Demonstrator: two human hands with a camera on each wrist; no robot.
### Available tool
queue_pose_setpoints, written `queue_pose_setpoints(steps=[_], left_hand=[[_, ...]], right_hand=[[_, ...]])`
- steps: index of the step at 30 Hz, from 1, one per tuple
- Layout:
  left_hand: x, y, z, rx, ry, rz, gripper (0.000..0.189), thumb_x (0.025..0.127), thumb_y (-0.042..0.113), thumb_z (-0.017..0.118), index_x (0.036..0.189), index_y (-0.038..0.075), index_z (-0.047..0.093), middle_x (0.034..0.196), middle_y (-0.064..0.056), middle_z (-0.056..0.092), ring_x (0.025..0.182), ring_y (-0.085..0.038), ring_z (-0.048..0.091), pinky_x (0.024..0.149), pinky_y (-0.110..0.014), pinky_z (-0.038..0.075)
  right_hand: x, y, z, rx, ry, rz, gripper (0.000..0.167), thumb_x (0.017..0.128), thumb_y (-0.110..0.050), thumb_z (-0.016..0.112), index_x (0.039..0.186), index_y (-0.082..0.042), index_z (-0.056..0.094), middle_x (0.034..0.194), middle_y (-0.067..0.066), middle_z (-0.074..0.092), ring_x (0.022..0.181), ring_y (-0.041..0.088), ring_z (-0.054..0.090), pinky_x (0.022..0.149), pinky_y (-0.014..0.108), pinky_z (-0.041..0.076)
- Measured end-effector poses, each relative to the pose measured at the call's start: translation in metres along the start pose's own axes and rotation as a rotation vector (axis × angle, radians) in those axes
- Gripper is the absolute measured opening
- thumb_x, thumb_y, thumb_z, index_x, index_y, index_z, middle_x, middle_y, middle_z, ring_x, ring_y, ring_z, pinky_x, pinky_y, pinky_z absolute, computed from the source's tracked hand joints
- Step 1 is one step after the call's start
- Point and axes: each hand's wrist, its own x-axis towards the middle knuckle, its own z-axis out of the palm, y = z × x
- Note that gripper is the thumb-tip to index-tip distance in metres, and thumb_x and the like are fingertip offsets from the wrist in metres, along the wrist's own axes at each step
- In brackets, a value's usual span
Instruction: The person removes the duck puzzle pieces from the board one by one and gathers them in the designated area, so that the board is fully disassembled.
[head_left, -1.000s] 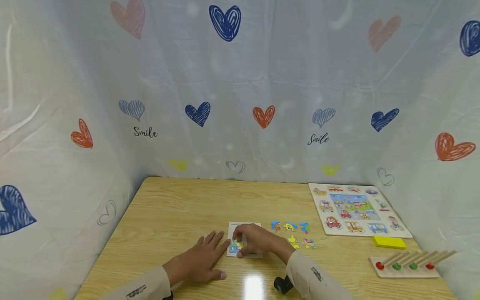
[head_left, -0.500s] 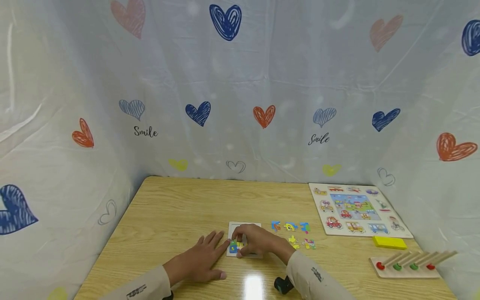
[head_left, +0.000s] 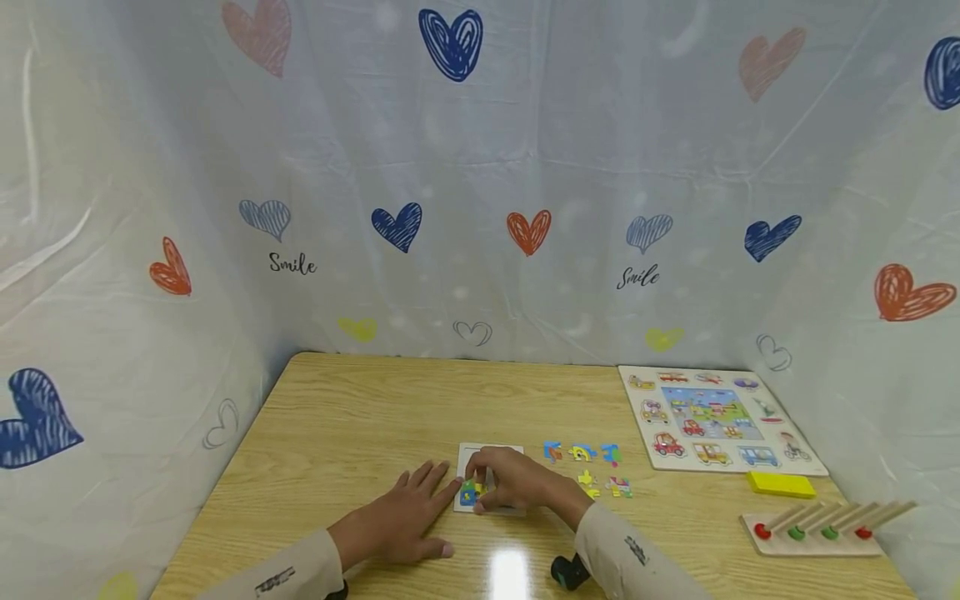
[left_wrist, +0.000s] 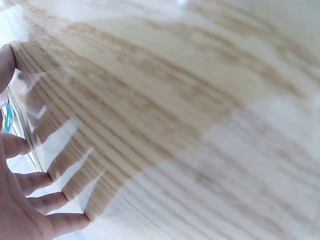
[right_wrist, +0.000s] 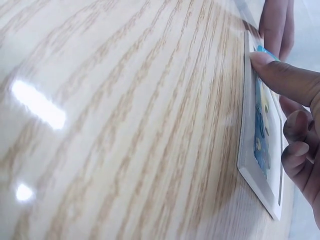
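A small pale puzzle tray point(head_left: 462, 454) lies on the wooden table, with coloured puzzle pieces point(head_left: 468, 493) in its near left part. Over it my right hand point(head_left: 513, 479) bends down and pinches a puzzle piece point(right_wrist: 268, 52) between thumb and fingers; in the right wrist view its blue end sticks up beside the thumb tip at the tray's end. The hand hides much of the tray's middle. My left hand point(head_left: 401, 517) rests palm down on the table with fingers spread, fingertips right at the tray's left edge. In the left wrist view its straight fingers point(left_wrist: 50, 202) touch the tabletop.
Several loose puzzle pieces point(head_left: 581, 452) lie right of the tray. Farther right are a picture puzzle board point(head_left: 637, 417), a yellow block point(head_left: 780, 485) and a wooden stand with slanted pegs point(head_left: 813, 546). A dark object point(head_left: 567, 572) sits by the right sleeve. A heart-print curtain surrounds the table.
Under the right fingers, the pinched puzzle piece has shifted slightly within the tray, and the blue corner piece shows more plainly. Both hands stay in nearly the same place.
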Motion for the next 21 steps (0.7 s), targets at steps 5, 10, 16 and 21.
queue_pose_setpoints(steps=[5, 10, 16, 21], left_hand=[[0.001, 0.0, 0.0, -0.007, -0.005, 0.0, 0.09, 0.095, 0.07, 0.046, 0.161, 0.013, 0.023, 0.166, -0.022, 0.018, 0.15, -0.047, 0.022, 0.11, -0.069, 0.032], [0.001, 0.0, -0.001, -0.016, -0.013, -0.002, 0.09, 0.095, 0.07, 0.046, 0.161, 0.015, 0.022, 0.166, -0.021, 0.018, 0.15, -0.047, 0.022, 0.11, -0.069, 0.032], [0.002, 0.0, 0.0, -0.005, -0.016, -0.008, 0.089, 0.095, 0.071, 0.046, 0.161, 0.015, 0.023, 0.166, -0.021, 0.018, 0.15, -0.046, 0.022, 0.111, -0.068, 0.032], [0.002, 0.001, 0.0, -0.007, -0.011, -0.016, 0.089, 0.095, 0.07, 0.048, 0.16, 0.014, 0.026, 0.165, -0.022, 0.02, 0.15, -0.047, 0.023, 0.111, -0.069, 0.031]], right_hand=[[-0.001, 0.001, 0.0, 0.054, 0.006, -0.018, 0.029, 0.086, -0.026, 0.081, 0.109, -0.022, 0.064, 0.096, -0.01, 0.063, 0.067, -0.001, 0.051, 0.063, 0.018, 0.049], [-0.002, 0.001, 0.0, 0.12, 0.003, -0.014, 0.022, 0.091, -0.019, 0.076, 0.11, -0.02, 0.065, 0.093, -0.007, 0.065, 0.065, -0.001, 0.054, 0.062, 0.018, 0.05], [-0.004, -0.002, 0.0, 0.172, 0.011, -0.022, 0.018, 0.095, -0.015, 0.071, 0.113, -0.019, 0.066, 0.095, -0.006, 0.065, 0.066, -0.001, 0.054, 0.063, 0.018, 0.05], [-0.014, -0.001, -0.005, 0.217, 0.041, 0.012, 0.015, 0.098, -0.018, 0.068, 0.112, -0.023, 0.067, 0.095, -0.008, 0.064, 0.06, 0.0, 0.052, 0.058, 0.019, 0.048]])
